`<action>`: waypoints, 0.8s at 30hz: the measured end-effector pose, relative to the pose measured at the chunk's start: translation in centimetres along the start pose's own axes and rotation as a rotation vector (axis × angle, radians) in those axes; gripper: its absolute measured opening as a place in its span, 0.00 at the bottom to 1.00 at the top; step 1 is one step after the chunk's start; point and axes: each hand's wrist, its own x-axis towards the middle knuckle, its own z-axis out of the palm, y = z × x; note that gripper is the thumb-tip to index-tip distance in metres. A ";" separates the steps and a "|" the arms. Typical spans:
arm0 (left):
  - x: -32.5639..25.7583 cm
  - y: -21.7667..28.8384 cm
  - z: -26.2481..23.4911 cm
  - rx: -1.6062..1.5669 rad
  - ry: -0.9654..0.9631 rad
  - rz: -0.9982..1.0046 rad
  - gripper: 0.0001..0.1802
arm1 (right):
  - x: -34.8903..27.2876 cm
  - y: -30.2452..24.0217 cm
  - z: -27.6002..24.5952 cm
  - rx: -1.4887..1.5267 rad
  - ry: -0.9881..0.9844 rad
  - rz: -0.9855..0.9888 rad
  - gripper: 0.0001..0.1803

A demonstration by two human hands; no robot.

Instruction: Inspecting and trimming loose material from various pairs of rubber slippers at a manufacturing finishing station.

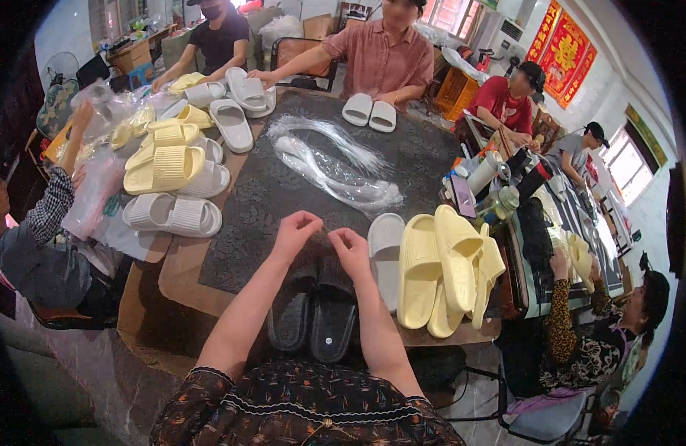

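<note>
My left hand (296,236) and my right hand (350,253) meet above the near table edge, each with thumb and fingers pinched together. Whatever lies between the fingertips is too thin to make out. Right below them a pair of black slide sandals, the left one (289,316) and the right one (333,323), lies side by side with toes pointing away from me. Beyond my hands, two bundles of clear plastic strands, the farther one (343,146) and the nearer one (343,186), rest on the dark mat (243,215).
Yellow slides (456,256) and a grey slide (386,256) stand right of my right arm. More yellow slides (164,169) and grey slides (172,214) pile up at left. White slides (369,112) lie at the far edge. Several co-workers sit around; a phone (463,195) stands at right.
</note>
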 end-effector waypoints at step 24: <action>0.1 -0.5 0.5 0.131 -0.138 -0.069 0.06 | 0.1 0.7 -0.3 -0.002 0.053 0.031 0.09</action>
